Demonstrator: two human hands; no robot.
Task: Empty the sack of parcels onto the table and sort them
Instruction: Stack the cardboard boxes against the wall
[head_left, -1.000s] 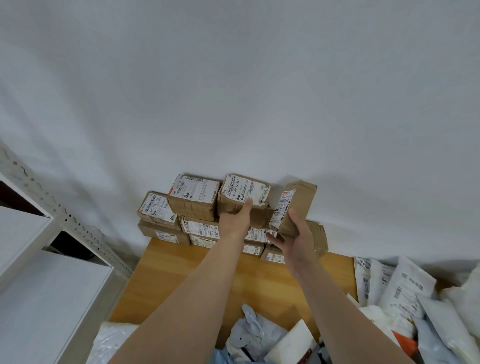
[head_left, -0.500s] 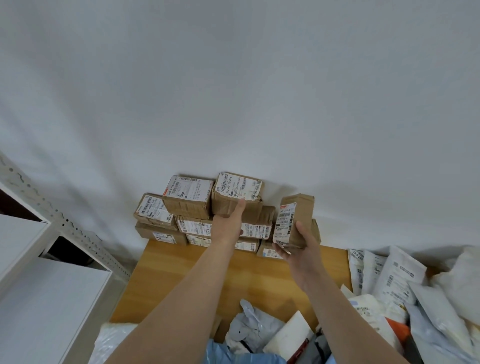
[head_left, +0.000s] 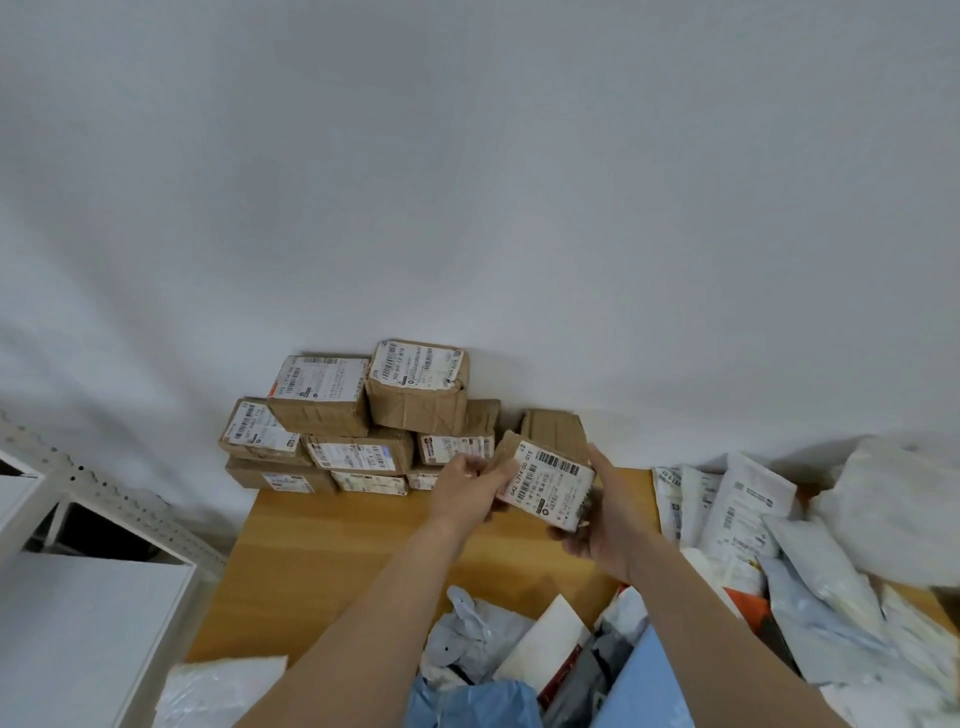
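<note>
A small brown cardboard box with a white label (head_left: 550, 486) is held above the wooden table (head_left: 332, 566) between both hands. My left hand (head_left: 470, 491) grips its left edge and my right hand (head_left: 605, 519) holds its right side and underside. Behind it, against the white wall, stands a stack of brown labelled boxes (head_left: 363, 426), three layers high. One more brown box (head_left: 553, 428) sits right of the stack, partly hidden by the held box.
White and grey mailer bags (head_left: 727, 504) lie in a heap at the right. More soft parcels, grey, white and blue (head_left: 483, 639), crowd the near table edge. A white metal shelf unit (head_left: 78, 571) stands left of the table.
The held box came down and toward me, away from the stack, tilting label-up. My left hand left the top box of the stack and took hold of the held box.
</note>
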